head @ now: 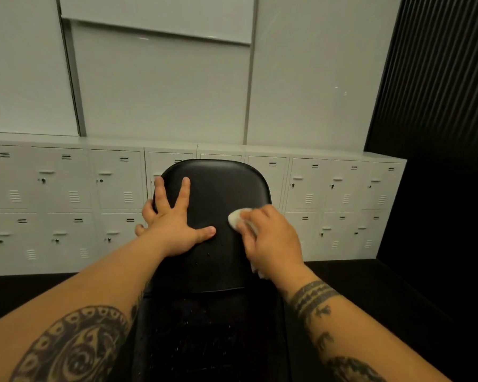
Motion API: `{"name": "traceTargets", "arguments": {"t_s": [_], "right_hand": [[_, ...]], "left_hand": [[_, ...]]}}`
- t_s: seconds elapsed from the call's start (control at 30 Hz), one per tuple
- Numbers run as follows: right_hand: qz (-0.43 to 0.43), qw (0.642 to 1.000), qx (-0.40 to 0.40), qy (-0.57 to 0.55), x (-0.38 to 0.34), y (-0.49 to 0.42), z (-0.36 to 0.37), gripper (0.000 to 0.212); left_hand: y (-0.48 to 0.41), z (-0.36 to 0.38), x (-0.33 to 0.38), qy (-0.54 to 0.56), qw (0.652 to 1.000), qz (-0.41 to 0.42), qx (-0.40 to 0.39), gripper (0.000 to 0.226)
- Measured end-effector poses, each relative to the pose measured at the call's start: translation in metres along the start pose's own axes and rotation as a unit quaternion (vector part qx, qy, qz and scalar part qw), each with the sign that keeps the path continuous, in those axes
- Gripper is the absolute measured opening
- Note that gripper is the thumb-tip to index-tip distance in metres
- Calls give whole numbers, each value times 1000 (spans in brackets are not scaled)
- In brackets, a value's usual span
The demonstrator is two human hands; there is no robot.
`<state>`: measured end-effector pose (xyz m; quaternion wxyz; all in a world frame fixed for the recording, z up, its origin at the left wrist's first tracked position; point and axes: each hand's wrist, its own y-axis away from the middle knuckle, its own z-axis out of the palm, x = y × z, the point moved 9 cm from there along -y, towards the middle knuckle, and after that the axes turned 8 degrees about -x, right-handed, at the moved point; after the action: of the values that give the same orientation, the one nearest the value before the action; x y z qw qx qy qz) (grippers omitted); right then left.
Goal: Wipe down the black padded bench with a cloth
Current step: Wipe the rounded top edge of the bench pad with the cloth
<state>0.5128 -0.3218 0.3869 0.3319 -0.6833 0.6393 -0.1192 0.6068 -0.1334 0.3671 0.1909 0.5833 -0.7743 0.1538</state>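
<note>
The black padded bench (pixel 218 188) runs away from me in the centre, its raised far pad rounded at the top. My left hand (pixel 174 224) lies flat on the pad's left side with fingers spread, some wrapping over the left edge. My right hand (pixel 271 238) presses a white cloth (pixel 236 217) onto the pad's right side; part of the cloth shows past my fingertips and a bit more under my wrist. Small droplets speckle the pad and the lower seat section (pixel 210 340).
Two rows of low white lockers (pixel 66 202) stand behind the bench along a white panelled wall (pixel 163 92). A dark ribbed wall (pixel 439 78) rises on the right. The floor (pixel 356 285) around the bench is black.
</note>
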Motion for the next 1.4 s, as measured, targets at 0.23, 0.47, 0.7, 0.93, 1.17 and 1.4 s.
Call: {"name": "traceTargets", "arguments": {"t_s": [0.23, 0.47, 0.7, 0.93, 1.17, 1.4], "right_hand": [[123, 990, 18, -70, 52, 10, -7, 24], [235, 937, 47, -254, 65, -16, 5, 39], [326, 922, -77, -192, 79, 57, 32, 59], [289, 945, 37, -151, 58, -13, 5, 39], [89, 987, 131, 14, 10, -74, -17, 30], [-161, 984, 70, -12, -41, -46, 5, 19]], "left_hand": [[2, 0, 3, 0, 1000, 1, -2, 121], [2, 0, 3, 8, 1000, 1, -10, 121], [0, 2, 4, 5, 1000, -2, -16, 121], [-1, 2, 2, 4, 1000, -1, -17, 122], [-1, 2, 1, -8, 1000, -3, -11, 123], [1, 1, 2, 0, 1000, 4, -7, 122]]}}
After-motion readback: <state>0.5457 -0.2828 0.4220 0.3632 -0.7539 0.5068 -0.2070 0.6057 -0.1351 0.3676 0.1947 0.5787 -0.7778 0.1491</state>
